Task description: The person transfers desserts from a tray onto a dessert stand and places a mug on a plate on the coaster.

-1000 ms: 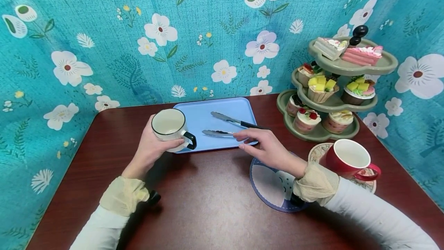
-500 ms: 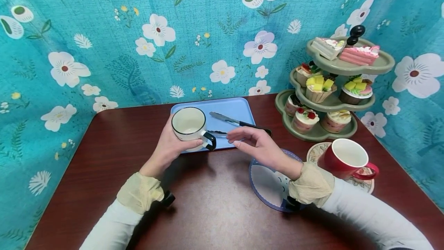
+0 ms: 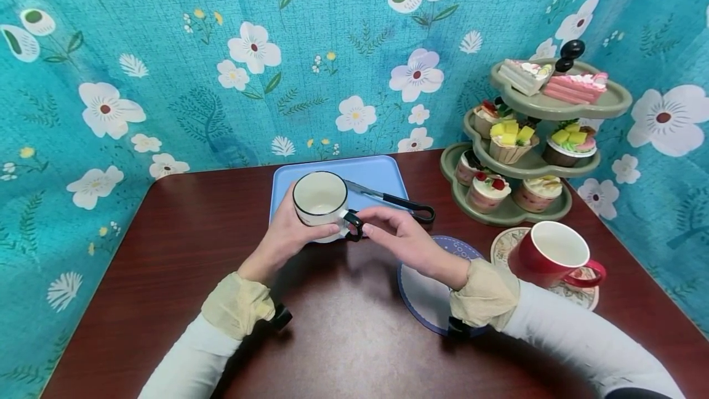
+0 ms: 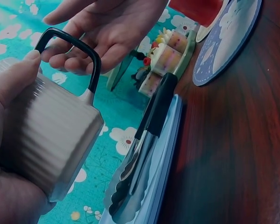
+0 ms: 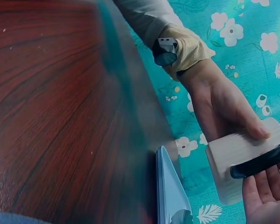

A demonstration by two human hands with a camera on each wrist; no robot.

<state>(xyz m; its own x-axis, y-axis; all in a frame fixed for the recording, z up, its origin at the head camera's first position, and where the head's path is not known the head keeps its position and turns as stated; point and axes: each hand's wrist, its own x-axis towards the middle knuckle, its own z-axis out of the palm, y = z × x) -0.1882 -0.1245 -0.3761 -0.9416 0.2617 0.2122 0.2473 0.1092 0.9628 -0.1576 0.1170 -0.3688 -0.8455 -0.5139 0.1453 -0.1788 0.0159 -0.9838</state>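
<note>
My left hand (image 3: pixel 284 231) grips a white ribbed mug (image 3: pixel 320 197) with a black rim, its fingers wrapped round the body and the thumb near the handle. The mug hangs over the front of a light blue tray (image 3: pixel 360 164). Its black handle (image 4: pixel 94 58) points towards my right hand (image 3: pixel 407 240). In the left wrist view the right fingers (image 4: pixel 76 60) lie loosely at the handle's loop, with the thumb apart from it. A pair of tongs (image 3: pixel 396 199) with black handles lies on the tray behind the mug, partly hidden by it.
A round blue mat (image 3: pixel 423 294) lies under my right forearm. Right of it a red mug (image 3: pixel 545 257) stands on a patterned coaster (image 3: pixel 501 245). Behind rises a three-tier green stand (image 3: pixel 565 171) with cakes and cupcakes. A floral curtain (image 3: pixel 183 48) backs the brown table (image 3: pixel 183 220).
My left hand has carried the white mug to the right, in front of the tongs. My right hand has come off the tongs' area to the mug's handle.
</note>
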